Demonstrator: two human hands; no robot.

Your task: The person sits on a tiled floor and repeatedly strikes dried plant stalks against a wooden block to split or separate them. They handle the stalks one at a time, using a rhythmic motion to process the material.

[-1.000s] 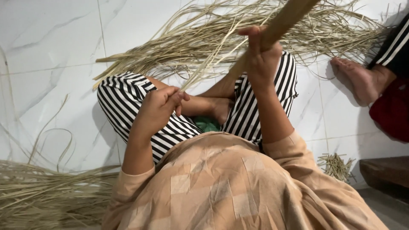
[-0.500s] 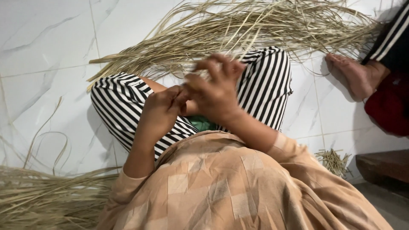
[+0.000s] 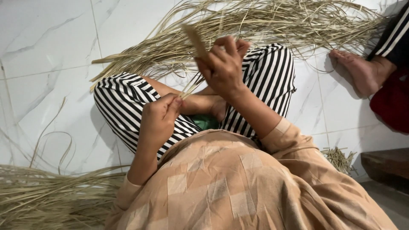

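I sit cross-legged on a white tiled floor in striped trousers [image 3: 123, 102]. My left hand [image 3: 159, 117] pinches the lower end of a thin dry straw strip [image 3: 189, 87] above my lap. My right hand [image 3: 223, 66] is raised higher, fingers closed around the upper part of the same strip, whose blurred flat end [image 3: 194, 38] sticks up to the left. A big heap of dry straw strands [image 3: 255, 25] lies on the floor just past my knees.
A second pile of straw [image 3: 47, 196] lies at my lower left. Another person's bare foot [image 3: 355, 72] and dark clothing are at the right edge. A small bundle of short straw pieces [image 3: 338, 157] lies beside a dark wooden block [image 3: 385, 166].
My right hand came down from high at the upper right to beside my left hand, then rose a little again with the strip. My left hand stayed over my lap.
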